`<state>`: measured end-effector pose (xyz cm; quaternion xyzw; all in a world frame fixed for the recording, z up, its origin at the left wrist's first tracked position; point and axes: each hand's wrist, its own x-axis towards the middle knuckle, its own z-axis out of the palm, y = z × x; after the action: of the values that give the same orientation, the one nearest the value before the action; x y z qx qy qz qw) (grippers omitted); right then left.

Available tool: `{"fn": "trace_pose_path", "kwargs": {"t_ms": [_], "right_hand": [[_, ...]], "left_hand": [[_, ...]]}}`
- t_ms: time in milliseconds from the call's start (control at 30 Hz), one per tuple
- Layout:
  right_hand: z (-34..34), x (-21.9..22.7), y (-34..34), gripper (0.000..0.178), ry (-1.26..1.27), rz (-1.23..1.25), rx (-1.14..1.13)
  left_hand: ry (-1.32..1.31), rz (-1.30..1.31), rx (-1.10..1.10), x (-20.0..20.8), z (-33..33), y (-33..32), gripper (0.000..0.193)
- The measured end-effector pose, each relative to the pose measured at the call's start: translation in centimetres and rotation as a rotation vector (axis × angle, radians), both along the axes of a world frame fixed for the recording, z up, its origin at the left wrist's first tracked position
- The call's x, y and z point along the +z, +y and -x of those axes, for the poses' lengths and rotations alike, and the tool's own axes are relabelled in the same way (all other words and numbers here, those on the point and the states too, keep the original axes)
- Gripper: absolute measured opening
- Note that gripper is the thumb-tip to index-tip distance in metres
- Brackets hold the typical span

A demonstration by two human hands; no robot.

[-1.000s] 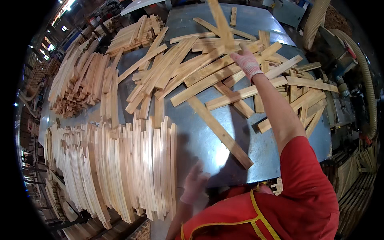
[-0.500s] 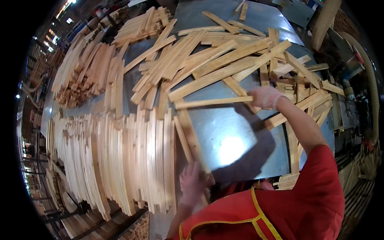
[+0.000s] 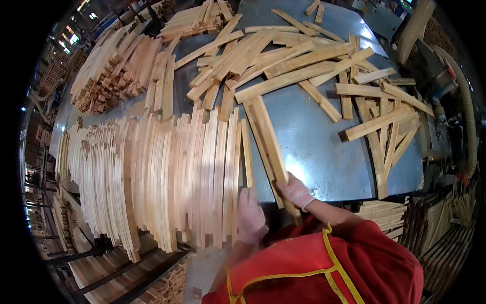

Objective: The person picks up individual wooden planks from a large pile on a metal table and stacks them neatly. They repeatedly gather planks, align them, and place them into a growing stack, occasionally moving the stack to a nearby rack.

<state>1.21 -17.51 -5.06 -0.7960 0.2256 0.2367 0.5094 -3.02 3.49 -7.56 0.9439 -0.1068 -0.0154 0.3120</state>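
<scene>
My right hand point(image 3: 295, 191), in a pale glove with a striped cuff, grips the near part of a wooden board point(image 3: 269, 137). That board lies lengthwise over another board point(image 3: 258, 142) at the table's front edge. My left hand point(image 3: 251, 217), in a similar glove, has its fingers closed at the near end of a thin wooden strip point(image 3: 246, 154); its thumb is hidden. The strip stands beside a long row of wooden strips point(image 3: 167, 177) packed side by side on the left.
Loose boards point(image 3: 298, 66) lie crisscrossed over the metal table point(image 3: 324, 162), with a second heap point(image 3: 387, 126) at the right. Stacked sticks point(image 3: 109, 71) stand at the far left. A ribbed hose point(image 3: 463, 101) hangs at the far right.
My right hand has come from the heap toward me, and the board in it has swung from crosswise to lengthwise. My left hand stays by the thin strip's end. The whole view has shifted.
</scene>
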Motion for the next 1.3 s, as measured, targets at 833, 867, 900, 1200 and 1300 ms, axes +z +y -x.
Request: {"fn": "trace_pose_path", "kwargs": {"t_ms": [833,867,900,1200,1300], "right_hand": [[-10.1,-4.4,-12.0,0.065,-0.845,0.287,0.561],[-13.6,0.4,-15.8,0.057,-0.71,0.396,0.538],[-15.9,5.5,-19.0,0.051,-0.597,0.611,0.565],[-20.2,3.2,-28.5,0.077,-0.121,1.208,1.018],[-17.4,7.5,-24.8,0.086,-0.168,0.979,1.012]], "left_hand": [[0.033,-0.729,0.053,-0.9,-2.5,-3.0,0.09],[0.026,-0.738,0.098,-1.6,-1.5,-2.7,0.092],[0.008,-0.745,0.13,-2.2,-0.7,-2.3,0.094],[-0.117,-0.634,0.005,-0.8,-2.7,-0.2,0.075],[-0.068,-0.569,-0.024,0.6,-2.8,0.1,0.076]]}}
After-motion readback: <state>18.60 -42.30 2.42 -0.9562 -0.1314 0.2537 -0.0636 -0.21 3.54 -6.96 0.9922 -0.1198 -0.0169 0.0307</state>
